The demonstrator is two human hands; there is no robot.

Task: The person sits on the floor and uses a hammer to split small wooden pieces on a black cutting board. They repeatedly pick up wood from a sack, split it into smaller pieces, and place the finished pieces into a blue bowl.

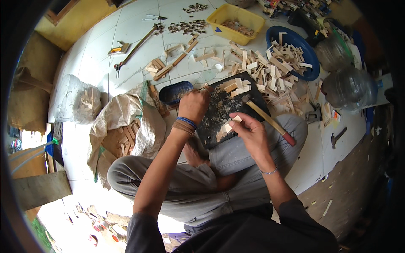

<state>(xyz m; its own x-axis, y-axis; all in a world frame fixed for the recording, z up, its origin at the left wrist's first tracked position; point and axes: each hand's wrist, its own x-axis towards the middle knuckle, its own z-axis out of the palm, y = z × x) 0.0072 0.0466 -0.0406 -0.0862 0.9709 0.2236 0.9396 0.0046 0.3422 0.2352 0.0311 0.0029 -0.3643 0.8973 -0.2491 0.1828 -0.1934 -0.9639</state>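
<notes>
My right hand [254, 137] pinches a small pale wooden block [236, 120] between thumb and fingers, above the near right part of a black board [215, 120]. My left hand [195, 104] is closed, knuckles up, between the board's left edge and a small dark blue tray [171, 93]; what its fingers hold, if anything, is hidden. Wood scraps and crumbs litter the board, and several pale wood pieces [239, 87] lie at its far end. A hammer [270, 121] with a wooden, red-ended handle rests across the board's right edge and my right knee.
Loose wood pieces spread at the far right beside a round blue basin [313, 69]. A yellow tub [215, 23] stands at the back. To my left sits a sack [147, 120] of wood pieces. Scissors [118, 67], a staple gun [119, 48] and a second hammer [337, 137] lie around.
</notes>
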